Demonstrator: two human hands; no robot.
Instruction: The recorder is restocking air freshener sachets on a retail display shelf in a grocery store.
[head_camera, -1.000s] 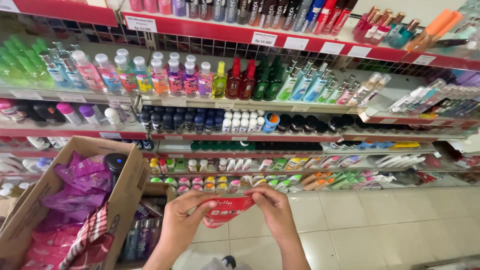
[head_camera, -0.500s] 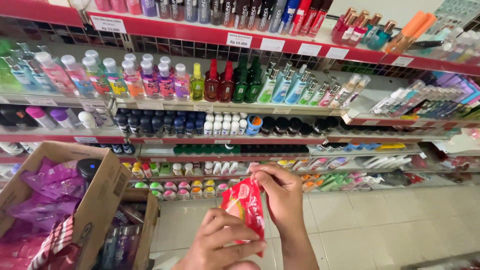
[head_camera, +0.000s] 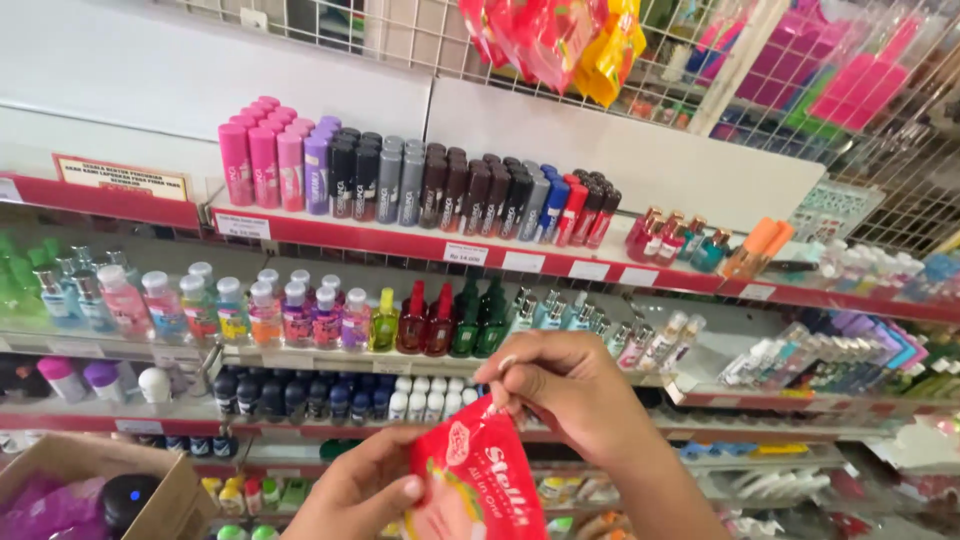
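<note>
Head view: red sachet pack (head_camera: 478, 480) was held upright in front of the shelves (head_camera: 560, 268), below the row of small coloured bottles (head_camera: 300, 315). Left hand (head_camera: 355, 492) gripped the pack's lower left side, thumb across its front. Right hand (head_camera: 565, 390) pinched the pack's top edge, fingers closed on it. Compared with half a second earlier, the pack had risen slightly and the view had tilted up toward the aerosol cans (head_camera: 420, 180) above the bottles. Cardboard box (head_camera: 150, 490) sat left of the pack. Judgement: pack being handled at its top.
</note>
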